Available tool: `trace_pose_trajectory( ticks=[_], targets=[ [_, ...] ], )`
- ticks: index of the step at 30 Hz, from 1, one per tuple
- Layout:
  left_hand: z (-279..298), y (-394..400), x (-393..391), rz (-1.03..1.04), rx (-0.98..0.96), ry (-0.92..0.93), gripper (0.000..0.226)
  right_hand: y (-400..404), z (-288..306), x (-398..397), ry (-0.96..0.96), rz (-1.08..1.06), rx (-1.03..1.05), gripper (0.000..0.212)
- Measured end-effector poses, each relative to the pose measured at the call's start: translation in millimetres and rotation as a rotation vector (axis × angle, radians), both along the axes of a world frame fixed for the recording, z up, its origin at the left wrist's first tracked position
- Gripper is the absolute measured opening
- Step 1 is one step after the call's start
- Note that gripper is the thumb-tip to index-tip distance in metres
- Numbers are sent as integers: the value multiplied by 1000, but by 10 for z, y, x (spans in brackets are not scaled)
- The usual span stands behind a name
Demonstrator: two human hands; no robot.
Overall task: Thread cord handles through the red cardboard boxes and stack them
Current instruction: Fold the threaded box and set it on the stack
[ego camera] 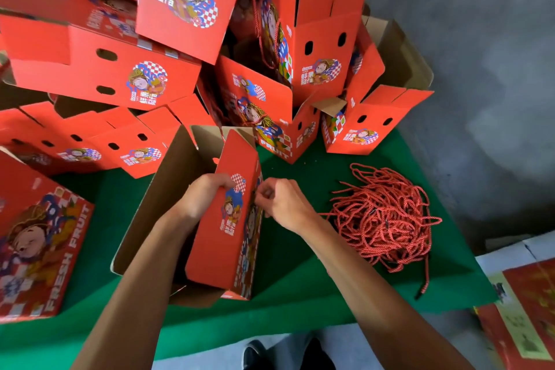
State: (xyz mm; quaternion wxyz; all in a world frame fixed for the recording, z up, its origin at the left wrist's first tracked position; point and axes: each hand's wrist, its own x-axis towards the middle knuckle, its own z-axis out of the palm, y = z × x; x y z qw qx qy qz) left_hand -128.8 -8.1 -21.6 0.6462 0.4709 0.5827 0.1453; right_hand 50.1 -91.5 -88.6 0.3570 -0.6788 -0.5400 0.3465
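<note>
1. Open red box [223, 237] sits on the green table cover [300, 288], near edge, centre of view. Brown inside faces up-left; printed red side panel stands upright between the 2 hands.
2. Left hand [202, 194] is closed over the top edge of that panel, fingers curled onto the printed face, palm side toward the box interior.
3. Right hand [280, 201] is at the outer face of the same panel, fingertips pinched together right against the cardboard. Something small is between them, but too small to tell whether it is a cord end.
4. Loose pile of red twisted cords [387, 216] lies on the green cover to the right of the right hand, apart from the box. Dark tips show on several ends; 1 strand trails toward the near table edge.
5. Heap of red boxes [180, 39] fills the back and left of the table, tilted at mixed angles, oval handle holes visible. At least 1 in the heap has a cord looped from it.
6. 1 more red box [39, 249] lies at far left, "FRESH FRUIT" print facing up.
7. Grey floor [480, 39] to the right; dark shoes [285, 354] at bottom edge.
</note>
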Motion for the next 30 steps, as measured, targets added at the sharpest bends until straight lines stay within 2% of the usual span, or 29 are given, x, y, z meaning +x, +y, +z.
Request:
trace_pose_trajectory(
  ticks=[4,7,8,10,12,14,16,19,22,24,27,28,30],
  targets=[
    [24,-54,44,-13,13,-100,41,91,102,7,-173,85,10,15],
    [-10,-166,23,-128,-38,-152,85,188,165,32,-335,181,12,19],
    [3,-219,19,-144,-25,-133,85,213,173,38,-353,192,6,19],
    [29,-291,27,-159,120,4,55,227,168,30,-363,194,17,19],
    [45,-300,86,-268,306,130,29,218,157,11,-343,175,61,19],
    [53,-262,166,-393,413,211,16,223,139,11,-324,156,98,21],
    [61,-188,247,-431,465,315,12,221,128,22,-316,149,96,25],
    [6,-105,296,-415,469,393,9,186,97,5,-237,146,110,27],
    [-55,-80,298,-410,475,420,10,101,26,2,-155,85,37,23],
    [-65,-71,288,-370,439,431,9,-61,-129,47,-232,13,-63,24],
    [-46,-64,222,-250,411,446,14,-556,-508,134,-513,-136,-195,27],
    [-35,-73,200,-221,410,423,21,-717,-598,139,-483,-172,-220,30],
    [32,-131,166,-158,374,310,34,-892,-667,99,-246,-203,-233,34]
  ],
)
